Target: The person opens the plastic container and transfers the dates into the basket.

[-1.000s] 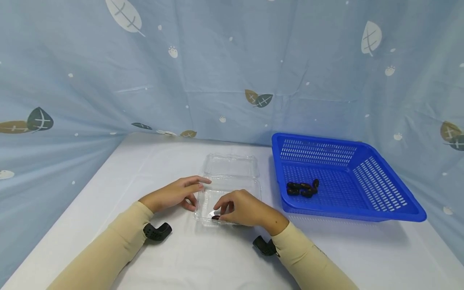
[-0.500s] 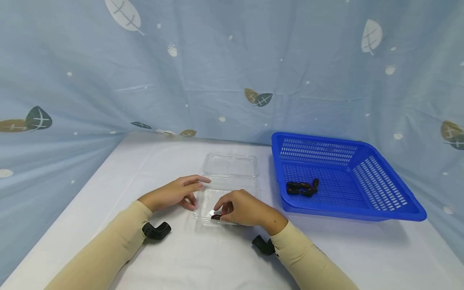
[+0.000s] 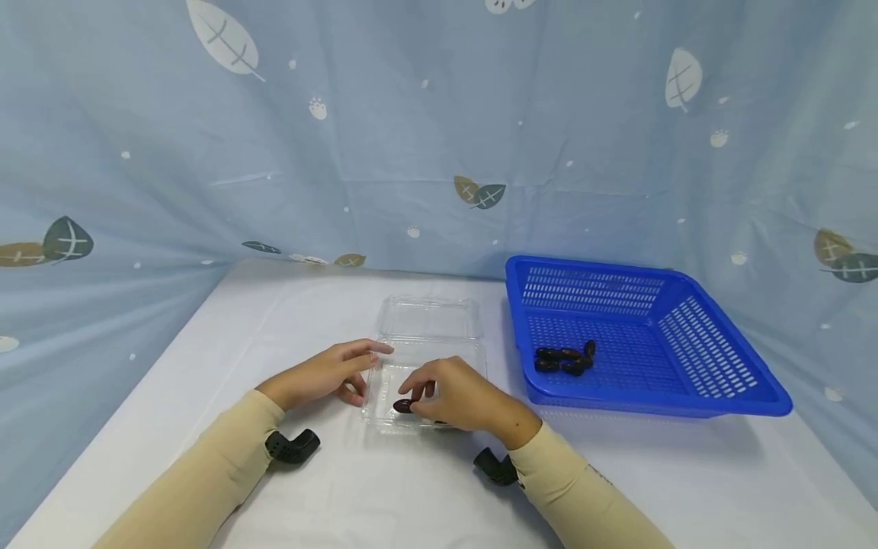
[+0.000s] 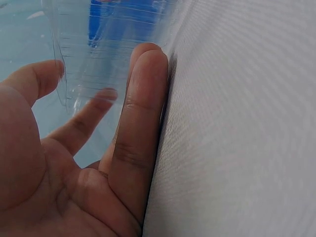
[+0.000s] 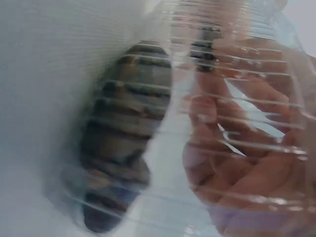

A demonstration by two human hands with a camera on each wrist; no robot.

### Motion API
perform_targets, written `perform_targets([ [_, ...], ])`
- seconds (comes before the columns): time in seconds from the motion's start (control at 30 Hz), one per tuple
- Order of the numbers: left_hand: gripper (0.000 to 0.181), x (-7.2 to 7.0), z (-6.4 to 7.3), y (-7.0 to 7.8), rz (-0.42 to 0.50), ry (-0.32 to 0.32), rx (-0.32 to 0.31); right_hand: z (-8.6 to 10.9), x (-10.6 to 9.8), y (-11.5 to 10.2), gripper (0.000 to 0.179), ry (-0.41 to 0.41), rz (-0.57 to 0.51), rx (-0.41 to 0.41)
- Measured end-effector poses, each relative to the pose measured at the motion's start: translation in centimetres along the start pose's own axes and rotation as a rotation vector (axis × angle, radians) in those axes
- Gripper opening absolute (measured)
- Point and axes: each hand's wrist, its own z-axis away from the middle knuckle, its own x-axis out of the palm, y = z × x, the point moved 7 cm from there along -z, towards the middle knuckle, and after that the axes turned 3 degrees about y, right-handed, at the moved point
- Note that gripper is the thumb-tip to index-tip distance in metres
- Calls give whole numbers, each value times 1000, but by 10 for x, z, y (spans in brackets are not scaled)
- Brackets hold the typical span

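Note:
In the head view, a clear hinged plastic box (image 3: 387, 381) lies with its lid (image 3: 430, 319) folded back. My left hand (image 3: 325, 374) rests at its left side, fingers fairly straight, thumb and forefinger touching the rim. Over the tray, my right hand (image 3: 463, 396) pinches a dark brown, glossy oval date (image 3: 402, 406) between thumb and fingers. Through the ridged plastic in the right wrist view, more dark dates (image 5: 123, 108) lie low in the box, blurred, beside the right fingers (image 5: 202, 148). My right hand mostly hides them from the head camera.
To the right stands a blue slotted basket (image 3: 652, 404), with several dark dates (image 3: 565, 358) in its near left corner. A white cloth (image 3: 370, 496) covers the table. Behind hangs a blue leaf-patterned curtain (image 3: 384, 114).
My right hand has shifted slightly up and away from the box's front wall, and the date in its fingers shows more. My left hand stays at the rim. The head view has tilted a little.

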Motion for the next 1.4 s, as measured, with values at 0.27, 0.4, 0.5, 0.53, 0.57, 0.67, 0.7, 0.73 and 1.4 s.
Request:
perform_targets([
  [0.27,46,3,0,-5,10,-12,2,19,-53,-20,20,234,19,-119],
  [0.4,49,-1,1,-1,1,-8,19,36,-90,-19,21,367,68,-133],
  [0.5,49,-5,2,2,-9,-9,24,48,-116,-10,22,446,91,-92],
  [0.53,49,-6,2,3,-12,-8,25,52,-124,-5,22,466,100,-74],
  [0.57,49,-7,2,4,-13,-8,24,56,-131,0,22,483,109,-47],
  [0.67,48,-7,2,4,-5,-7,19,68,-152,20,21,508,143,48],
  [0.7,48,-6,2,4,-1,-8,18,72,-158,28,21,512,162,80],
  [0.73,48,-5,1,4,1,-11,18,76,-163,36,21,514,182,111],
  [1.4,51,-1,1,2,-3,-20,12,118,-174,137,15,243,364,417],
])
